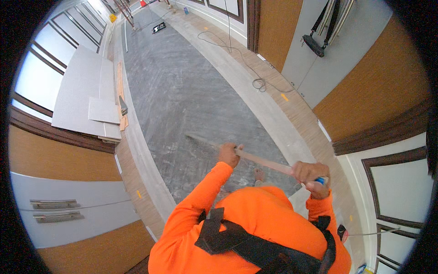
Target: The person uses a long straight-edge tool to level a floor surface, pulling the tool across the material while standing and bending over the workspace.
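I can see a person in an orange top [255,205] with a long stick [264,161] in two hands. The left hand [229,155] has its fingers curled tight around the stick, partway along. The right hand [311,173] is wrapped around it near the back end (a bit of blue [320,181] peeks out there). The stick slants in front of the body, running from the person's right side forward and left. Its blurry far end [194,138] points ahead and left over the gray floor [182,86]
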Motion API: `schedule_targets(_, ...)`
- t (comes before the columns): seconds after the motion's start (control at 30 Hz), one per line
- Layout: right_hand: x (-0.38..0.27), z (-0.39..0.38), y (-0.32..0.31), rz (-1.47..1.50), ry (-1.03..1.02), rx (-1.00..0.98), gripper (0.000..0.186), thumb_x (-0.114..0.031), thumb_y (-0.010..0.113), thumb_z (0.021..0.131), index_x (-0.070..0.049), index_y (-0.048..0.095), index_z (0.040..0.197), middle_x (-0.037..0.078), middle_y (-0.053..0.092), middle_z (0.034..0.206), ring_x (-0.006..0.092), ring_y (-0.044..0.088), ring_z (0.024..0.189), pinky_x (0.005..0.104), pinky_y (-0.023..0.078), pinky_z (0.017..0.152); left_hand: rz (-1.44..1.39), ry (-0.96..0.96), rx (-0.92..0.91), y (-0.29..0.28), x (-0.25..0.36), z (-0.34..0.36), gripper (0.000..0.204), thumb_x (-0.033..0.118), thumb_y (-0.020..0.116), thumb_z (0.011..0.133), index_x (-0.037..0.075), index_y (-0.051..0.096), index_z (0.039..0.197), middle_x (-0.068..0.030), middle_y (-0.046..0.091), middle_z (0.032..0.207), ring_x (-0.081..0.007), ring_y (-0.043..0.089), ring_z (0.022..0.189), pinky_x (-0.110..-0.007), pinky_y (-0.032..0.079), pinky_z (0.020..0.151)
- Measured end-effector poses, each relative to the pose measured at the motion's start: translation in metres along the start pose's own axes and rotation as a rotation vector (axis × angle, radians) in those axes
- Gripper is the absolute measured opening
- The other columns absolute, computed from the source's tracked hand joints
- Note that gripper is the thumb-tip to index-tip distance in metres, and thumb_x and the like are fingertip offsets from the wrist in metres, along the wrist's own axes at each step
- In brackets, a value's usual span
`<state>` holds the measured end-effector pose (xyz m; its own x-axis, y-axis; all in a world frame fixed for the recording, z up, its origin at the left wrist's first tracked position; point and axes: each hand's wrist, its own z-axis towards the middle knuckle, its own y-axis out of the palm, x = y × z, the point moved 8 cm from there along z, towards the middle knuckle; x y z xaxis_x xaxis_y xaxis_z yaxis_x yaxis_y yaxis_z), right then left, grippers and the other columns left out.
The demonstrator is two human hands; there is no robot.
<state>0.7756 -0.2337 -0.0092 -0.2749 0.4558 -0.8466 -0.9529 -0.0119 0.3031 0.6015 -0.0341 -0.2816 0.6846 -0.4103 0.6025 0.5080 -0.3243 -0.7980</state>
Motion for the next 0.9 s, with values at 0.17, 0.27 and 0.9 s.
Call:
schedule_targets(0.17,-0.052,-0.038,-0.054,-0.156,-0.125,0.183,0.027,-0.017,0.063,0.074,-0.007,0.046,0.055,0.005,0.046,0.053,0.0193,0.043,0.051,0.0386,0.039,0.063,-0.061,0.203,-0.066,0.056,0.104,0.038,0.043,0.040,0.060,0.086,-0.001,0.065,0.072,-0.0241,0.062,0.079,-0.0429,0.058,0.078,-0.050,0.044,0.073)
schedule_targets(0.27,-0.076,-0.065,-0.088,-0.228,-0.159,0.294,0.028,-0.018,0.063,0.074,-0.008,0.045,0.055,0.004,0.044,0.052,0.0182,0.041,0.050,0.0378,0.037,0.065,-0.050,0.310,-0.108,0.108,0.154,0.055,0.041,0.040,0.058,0.087,0.001,0.063,0.075,-0.0219,0.061,0.083,-0.0399,0.058,0.086,-0.049,0.045,0.077)
schedule_targets(0.9,-0.146,-0.215,-0.104,-0.401,-0.273,0.673,0.033,-0.024,0.072,0.072,-0.008,0.048,0.054,0.004,0.049,0.054,0.0212,0.047,0.052,0.0410,0.039,0.062,-0.097,0.682,-0.357,0.233,0.301,-0.008,0.034,0.033,0.054,0.088,0.001,0.063,0.082,-0.0172,0.063,0.090,-0.0364,0.057,0.094,-0.045,0.043,0.086)
